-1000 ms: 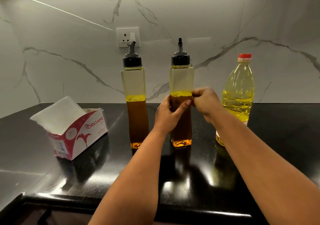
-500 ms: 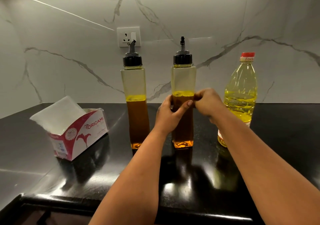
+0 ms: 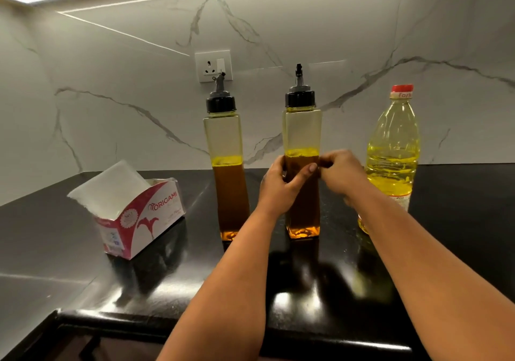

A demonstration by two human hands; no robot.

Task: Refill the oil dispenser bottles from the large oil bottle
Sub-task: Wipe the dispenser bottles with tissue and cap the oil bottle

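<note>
Two tall square dispenser bottles with black spout caps stand on the black counter, each about half full of amber oil. My left hand [image 3: 277,185] grips the right dispenser bottle [image 3: 302,135] at mid height, thumb across its front. My right hand [image 3: 338,172] is at that bottle's right side with curled fingers touching it near the oil line. The left dispenser bottle [image 3: 224,138] stands free beside it. The large oil bottle [image 3: 393,149], clear with yellow oil and a red cap, stands upright to the right, partly behind my right forearm.
An opened red-and-white tissue box [image 3: 133,218] with white tissue sticking out sits at the left of the counter [image 3: 459,221]. A wall socket [image 3: 213,65] is on the marble backsplash behind the bottles. The counter's front edge runs along the bottom.
Both hands stay on the right dispenser bottle in much the same grip. The view has shifted slightly; nothing on the counter has visibly moved.
</note>
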